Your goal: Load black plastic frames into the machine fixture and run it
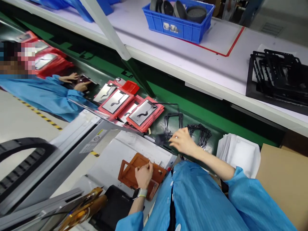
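My left hand [143, 175] rests on an orange-brown fixture plate [130, 173] on the white work surface, fingers curled against it in a pinch. My right hand [183, 141] reaches out over the green conveyor belt towards a pile of thin black plastic frames [199, 133]. Its fingers are bent and blurred by motion, and a dark smear at the fingertips [165, 138] may be a frame. Both arms wear blue sleeves; a watch sits on the left wrist.
Several red-edged trays with metal parts [141, 114] lie on the belt [192, 109]. A co-worker in blue [48, 93] handles trays at the left. A stack of white trays [240, 152], a cardboard box [286, 179], a blue bin [178, 19] and black frames [276, 77] stand around.
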Demonstrator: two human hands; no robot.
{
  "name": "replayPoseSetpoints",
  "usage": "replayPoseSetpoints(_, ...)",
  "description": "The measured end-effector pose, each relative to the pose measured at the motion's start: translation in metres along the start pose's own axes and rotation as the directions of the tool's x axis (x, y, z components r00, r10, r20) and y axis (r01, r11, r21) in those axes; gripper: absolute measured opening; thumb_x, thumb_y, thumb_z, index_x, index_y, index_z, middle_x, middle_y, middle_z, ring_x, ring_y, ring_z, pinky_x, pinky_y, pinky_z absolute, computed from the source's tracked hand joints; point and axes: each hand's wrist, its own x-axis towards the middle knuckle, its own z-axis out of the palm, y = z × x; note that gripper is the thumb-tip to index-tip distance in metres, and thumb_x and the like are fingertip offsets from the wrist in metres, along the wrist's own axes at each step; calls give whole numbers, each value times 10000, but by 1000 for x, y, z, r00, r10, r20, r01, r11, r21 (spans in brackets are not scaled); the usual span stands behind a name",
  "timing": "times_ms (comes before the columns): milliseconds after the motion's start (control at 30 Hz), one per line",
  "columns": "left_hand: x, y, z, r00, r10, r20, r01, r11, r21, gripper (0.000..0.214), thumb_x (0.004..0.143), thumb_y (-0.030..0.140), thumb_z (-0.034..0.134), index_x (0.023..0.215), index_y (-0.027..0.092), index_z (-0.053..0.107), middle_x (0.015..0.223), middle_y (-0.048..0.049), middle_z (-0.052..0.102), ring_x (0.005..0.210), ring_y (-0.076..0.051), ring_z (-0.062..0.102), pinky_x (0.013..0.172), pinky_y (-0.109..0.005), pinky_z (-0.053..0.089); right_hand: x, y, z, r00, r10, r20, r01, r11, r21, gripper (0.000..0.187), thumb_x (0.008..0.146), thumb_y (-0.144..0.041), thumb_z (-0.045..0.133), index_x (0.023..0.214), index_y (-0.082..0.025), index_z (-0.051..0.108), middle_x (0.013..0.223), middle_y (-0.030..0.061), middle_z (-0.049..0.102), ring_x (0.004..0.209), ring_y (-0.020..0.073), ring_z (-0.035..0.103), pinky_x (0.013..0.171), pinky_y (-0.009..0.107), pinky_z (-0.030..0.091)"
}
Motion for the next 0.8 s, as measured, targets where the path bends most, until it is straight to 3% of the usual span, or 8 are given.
replayPoseSetpoints(67, -11, -1, 5, 1000, -12, -4, 12, 1000, 11, 519, 1077, 420, 406, 676, 222, 670, 707, -126, 787, 699, -260, 694, 948, -450, 427, -6, 75, 6, 950, 296, 99, -287, 953, -95, 154, 1091, -291, 750, 1139, -207, 870, 1117, 126, 761, 1160, 293, 551, 1056, 479, 315)
replayPoseSetpoints(200, -36, 4, 6, 998, 59, 20, -58, 997, -57, 527, 1100, 409, 427, 633, 234, 597, 685, -81, 769, 681, -227, 673, 975, -437, 424, -45, 201, 2, 708, 696, 121, -623, 696, -358, 192, 1087, -295, 734, 1188, -220, 879, 1200, 161, 765, 1241, 334, 533, 1065, 478, 313)
replayPoseSetpoints(300, -47, 12, 2, 999, 41, 5, -40, 995, -88, 539, 1113, 427, 426, 636, 234, 587, 674, -61, 755, 660, -215, 647, 969, -438, 422, -87, 257, -2, 510, 855, 93, -736, 490, -468, 189, 1070, -281, 734, 1187, -225, 871, 1216, 156, 757, 1239, 318, 527, 1043, 454, 312)
replayPoseSetpoints(400, -50, 15, -2, 1000, 21, -3, -22, 993, -112, 539, 1116, 431, 428, 644, 232, 597, 683, -58, 756, 664, -213, 642, 965, -442, 422, -116, 283, 0, 425, 900, -94, -815, 336, -472, 313, 1076, -242, 657, 1347, -169, 797, 1348, 203, 703, 1261, 315, 514, 1036, 445, 317)
replayPoseSetpoints(500, -52, 14, -4, 1000, 10, -18, -12, 992, -123, 550, 1118, 431, 426, 627, 232, 578, 656, -50, 730, 648, -202, 620, 966, -436, 422, -110, 277, 17, 455, 846, -279, -858, 333, -391, 457, 1112, -225, 519, 1533, -106, 652, 1455, 248, 634, 1301, 327, 497, 1065, 444, 333)
replayPoseSetpoints(567, -55, 14, -5, 1000, -1, -31, -3, 992, -124, 553, 1116, 432, 430, 618, 234, 565, 630, -44, 704, 634, -194, 598, 966, -432, 422, -86, 253, 42, 573, 781, -248, -802, 472, -366, 466, 1140, -220, 428, 1538, -103, 641, 1444, 244, 638, 1304, 330, 498, 1091, 443, 340)
replayPoseSetpoints(667, -61, 17, -7, 1000, -1, -25, -2, 990, -140, 555, 1114, 428, 435, 606, 236, 550, 605, -37, 674, 620, -192, 569, 950, -427, 424, -36, 195, 97, 802, 597, 12, -560, 760, -331, 439, 1159, -218, 393, 1446, -123, 711, 1351, 219, 679, 1266, 323, 515, 1124, 435, 344)
replayPoseSetpoints(800, -73, 22, -9, 1000, -5, -25, 1, 989, -149, 536, 1107, 413, 455, 610, 239, 550, 597, -33, 656, 620, -195, 562, 927, -425, 428, 17, 125, 170, 838, 432, 334, -346, 893, -287, 363, 1164, -233, 476, 1385, -107, 735, 1358, 204, 684, 1268, 298, 524, 1147, 400, 356)
